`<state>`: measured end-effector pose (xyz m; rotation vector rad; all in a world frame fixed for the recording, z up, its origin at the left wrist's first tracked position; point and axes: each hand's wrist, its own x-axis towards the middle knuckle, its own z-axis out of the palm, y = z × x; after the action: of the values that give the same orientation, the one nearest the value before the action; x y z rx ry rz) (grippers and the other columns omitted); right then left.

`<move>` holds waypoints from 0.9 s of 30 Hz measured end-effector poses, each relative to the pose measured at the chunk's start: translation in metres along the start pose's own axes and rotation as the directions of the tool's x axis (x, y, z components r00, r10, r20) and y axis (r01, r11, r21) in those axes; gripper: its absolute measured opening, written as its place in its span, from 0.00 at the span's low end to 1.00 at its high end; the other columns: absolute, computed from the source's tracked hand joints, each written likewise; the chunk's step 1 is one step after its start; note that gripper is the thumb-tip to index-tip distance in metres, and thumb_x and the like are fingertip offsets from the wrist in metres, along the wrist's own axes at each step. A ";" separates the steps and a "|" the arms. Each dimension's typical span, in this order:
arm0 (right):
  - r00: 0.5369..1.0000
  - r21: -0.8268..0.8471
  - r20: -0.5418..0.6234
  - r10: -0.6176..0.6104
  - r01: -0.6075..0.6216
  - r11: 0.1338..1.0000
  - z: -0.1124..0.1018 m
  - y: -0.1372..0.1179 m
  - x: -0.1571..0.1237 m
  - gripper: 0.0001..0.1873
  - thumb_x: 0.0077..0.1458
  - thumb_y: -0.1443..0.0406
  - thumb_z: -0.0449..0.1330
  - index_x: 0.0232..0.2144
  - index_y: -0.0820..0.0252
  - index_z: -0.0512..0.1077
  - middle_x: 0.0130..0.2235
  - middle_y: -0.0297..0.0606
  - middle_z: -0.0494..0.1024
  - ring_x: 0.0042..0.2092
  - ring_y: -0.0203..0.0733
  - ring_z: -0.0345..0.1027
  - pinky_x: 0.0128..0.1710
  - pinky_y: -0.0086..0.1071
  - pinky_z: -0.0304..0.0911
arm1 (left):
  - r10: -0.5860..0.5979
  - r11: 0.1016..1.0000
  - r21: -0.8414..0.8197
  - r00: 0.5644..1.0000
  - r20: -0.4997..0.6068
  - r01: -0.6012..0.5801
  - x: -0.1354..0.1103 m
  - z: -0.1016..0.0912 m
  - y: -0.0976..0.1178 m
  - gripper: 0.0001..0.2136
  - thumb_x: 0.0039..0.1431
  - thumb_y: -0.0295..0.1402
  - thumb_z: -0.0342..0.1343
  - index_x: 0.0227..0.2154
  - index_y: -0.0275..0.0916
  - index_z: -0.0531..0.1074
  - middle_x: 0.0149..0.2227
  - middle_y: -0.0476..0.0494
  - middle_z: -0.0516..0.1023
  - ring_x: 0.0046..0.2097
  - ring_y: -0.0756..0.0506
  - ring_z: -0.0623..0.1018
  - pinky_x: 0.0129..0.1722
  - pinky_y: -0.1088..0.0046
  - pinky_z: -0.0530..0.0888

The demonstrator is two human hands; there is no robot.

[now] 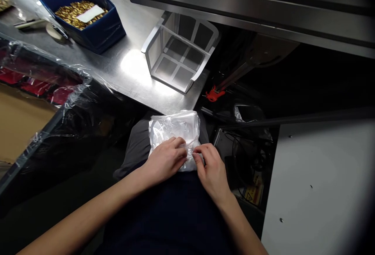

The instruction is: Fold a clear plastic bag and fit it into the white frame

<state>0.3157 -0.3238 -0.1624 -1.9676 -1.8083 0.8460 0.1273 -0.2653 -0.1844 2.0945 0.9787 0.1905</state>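
Observation:
A stack of clear plastic bags (175,126) lies on the lap, its film creased and shiny. My left hand (167,155) rests over the stack's near part with curled fingers, their tips drawn together on the film. At the stack's right edge, my right hand (211,167) has thumb and forefinger closed in a pinch on the plastic. The fingertips of both hands are close together but apart. Exactly how many layers of film each hand grips is hidden.
On the metal bench (113,73) stand a blue bin (102,38) of small brass-coloured parts and a pale frame with mesh panels (181,61). A plastic-lined crate (84,91) is at left. On the right are a white panel (319,192) and a red clip (215,94).

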 end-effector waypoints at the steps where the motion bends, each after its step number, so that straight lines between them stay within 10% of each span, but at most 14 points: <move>1: 0.997 0.049 -0.015 0.082 -0.081 0.996 -0.002 0.000 -0.003 0.10 0.68 0.62 0.51 0.39 0.55 0.72 0.39 0.36 0.76 0.38 0.40 0.69 0.39 0.33 0.63 | -0.017 0.998 -0.053 1.000 -0.005 0.017 0.000 -0.001 0.000 0.10 0.69 0.35 0.49 0.38 0.40 0.76 0.49 0.40 0.72 0.48 0.41 0.74 0.45 0.63 0.74; 6: 0.907 0.188 0.292 0.304 -0.366 0.911 -0.001 -0.008 -0.013 0.13 0.63 0.55 0.57 0.36 0.54 0.77 0.26 0.30 0.76 0.23 0.35 0.62 0.25 0.30 0.55 | -0.036 0.962 -0.267 0.997 0.073 0.054 0.001 -0.014 -0.004 0.12 0.69 0.36 0.49 0.39 0.41 0.79 0.51 0.42 0.72 0.49 0.43 0.76 0.46 0.68 0.73; 12: 0.920 0.206 0.259 0.296 -0.352 0.913 0.012 -0.018 -0.003 0.13 0.63 0.55 0.57 0.32 0.52 0.77 0.26 0.28 0.79 0.25 0.35 0.67 0.28 0.29 0.57 | 0.003 0.940 -0.338 0.993 0.116 0.037 0.001 -0.023 -0.011 0.13 0.70 0.37 0.48 0.39 0.42 0.78 0.50 0.44 0.72 0.46 0.46 0.76 0.44 0.71 0.72; 21: 0.994 -0.151 0.104 -0.030 0.046 0.988 -0.001 0.010 -0.011 0.10 0.64 0.64 0.58 0.48 0.50 0.73 0.45 0.38 0.75 0.46 0.44 0.69 0.41 0.34 0.66 | 0.051 0.988 -0.148 0.993 0.104 -0.035 0.002 -0.021 -0.002 0.11 0.62 0.35 0.59 0.46 0.44 0.67 0.48 0.44 0.71 0.46 0.42 0.73 0.44 0.66 0.73; 27: 0.982 -0.273 0.144 -0.123 0.158 0.949 0.003 0.004 0.005 0.06 0.66 0.65 0.54 0.41 0.54 0.72 0.44 0.39 0.73 0.44 0.45 0.66 0.42 0.39 0.66 | 0.119 0.992 0.021 0.988 0.097 -0.121 0.001 -0.011 -0.003 0.24 0.58 0.18 0.46 0.55 0.45 0.64 0.52 0.40 0.68 0.51 0.40 0.72 0.49 0.62 0.73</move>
<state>0.3168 -0.3200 -0.1679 -1.9565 -2.2221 0.7114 0.1213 -0.2570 -0.1798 2.1682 0.8035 0.1376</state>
